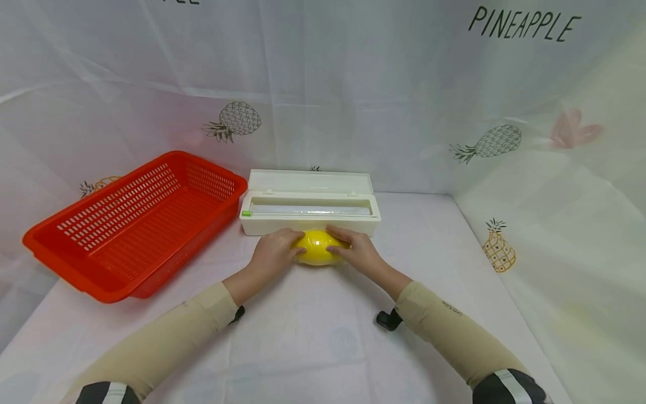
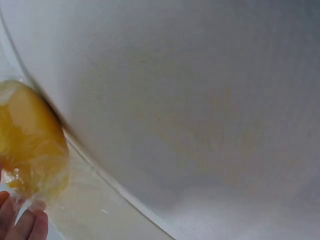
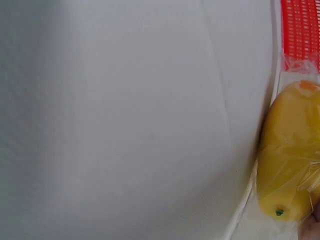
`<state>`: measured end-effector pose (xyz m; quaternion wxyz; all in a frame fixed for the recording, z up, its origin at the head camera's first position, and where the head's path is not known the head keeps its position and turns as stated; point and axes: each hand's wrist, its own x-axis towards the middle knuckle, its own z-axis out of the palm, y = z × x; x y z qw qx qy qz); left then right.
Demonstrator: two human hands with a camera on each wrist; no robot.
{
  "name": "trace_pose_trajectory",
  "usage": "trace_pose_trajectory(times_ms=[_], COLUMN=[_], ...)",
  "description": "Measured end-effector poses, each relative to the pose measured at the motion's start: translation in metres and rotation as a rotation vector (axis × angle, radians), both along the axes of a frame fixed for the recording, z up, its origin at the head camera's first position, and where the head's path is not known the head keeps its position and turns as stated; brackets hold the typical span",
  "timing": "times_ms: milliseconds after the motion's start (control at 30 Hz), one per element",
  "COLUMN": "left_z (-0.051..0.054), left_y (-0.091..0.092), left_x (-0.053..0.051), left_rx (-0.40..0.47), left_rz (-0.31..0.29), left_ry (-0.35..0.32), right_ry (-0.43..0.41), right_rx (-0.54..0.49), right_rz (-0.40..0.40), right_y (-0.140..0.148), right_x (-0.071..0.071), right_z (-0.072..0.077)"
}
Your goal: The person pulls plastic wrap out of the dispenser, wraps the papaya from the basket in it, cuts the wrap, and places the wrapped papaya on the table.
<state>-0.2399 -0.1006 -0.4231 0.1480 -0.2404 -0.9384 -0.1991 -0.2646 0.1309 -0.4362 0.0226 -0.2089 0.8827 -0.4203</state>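
While the fingers of the left hand [image 1: 275, 250] and right hand [image 1: 361, 252] grip a mango-like yellow fruit [image 1: 317, 247] by its ends, clear film [image 2: 47, 180] lies round it, so wrapping seems well along (loose film near the fingers probably remains to be smoothed). The fruit sits just before a white cling-film dispenser [image 1: 310, 194], lid [image 1: 309, 181] raised, with a red plastic basket [image 1: 138, 227] to its left.

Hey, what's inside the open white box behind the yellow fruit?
Inside the box, a pale roll, apparently of film, lies lengthwise. Its underside and whatever is beneath it are covered, so I can't tell.
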Motion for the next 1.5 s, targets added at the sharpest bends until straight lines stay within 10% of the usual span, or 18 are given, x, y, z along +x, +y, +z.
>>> trace_pose_trajectory(times_ms=[400,667,867,1200,1500], left_z=[0.012,0.016,0.015,0.014,0.027], left_y=[-0.003,-0.002,-0.003,-0.011,-0.014], left_x=[-0.017,-0.015,-0.009,0.001,-0.008], left_rx=[-0.028,-0.105,-0.075,-0.080,0.063], left_rz=[-0.155,-0.274,-0.266,-0.261,-0.202], left_ry=[-0.277,-0.258,-0.254,-0.141,-0.429], right_ry=[0.199,-0.047,-0.056,0.049,0.210], right_rx=[0.073,0.140,0.148,0.188,0.278], right_rz=[0.052,0.298,0.437,0.397,0.428], right_y=[-0.002,0.004,0.007,0.003,0.006], right_x=[0.012,-0.005,-0.006,0.011,0.025], right_z=[0.013,0.023,0.023,0.017,0.011])
